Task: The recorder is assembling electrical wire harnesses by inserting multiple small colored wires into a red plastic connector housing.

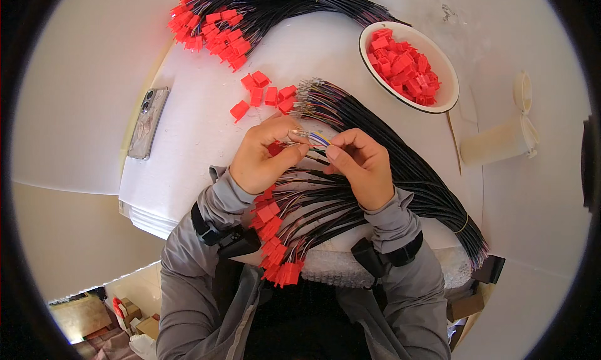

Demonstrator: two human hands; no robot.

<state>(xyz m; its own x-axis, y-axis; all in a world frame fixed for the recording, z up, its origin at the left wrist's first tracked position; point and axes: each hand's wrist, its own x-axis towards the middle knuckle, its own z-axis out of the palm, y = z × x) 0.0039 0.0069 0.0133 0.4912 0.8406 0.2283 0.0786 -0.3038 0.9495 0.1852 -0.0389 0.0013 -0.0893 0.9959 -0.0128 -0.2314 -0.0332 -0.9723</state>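
Observation:
Between both hands, in the middle of the table, is a cable end with thin blue, yellow and white wires. My left hand pinches the metal-tipped ends of these wires. Just behind the tips, my right hand grips the same wires between thumb and fingers. Under the hands, black cables fan out leftward, with red plastic connector housings on their ends. Beyond the right hand runs a thick bundle of black cables with bare metal-tipped wires at its upper left end. Several loose red housings lie beside those tips.
A white bowl of red housings stands at the back right. Another tied cable bundle with red housings lies along the back. On the left is a phone; on the right, a cream-coloured tube and a thin stick. Bubble wrap covers the front edge.

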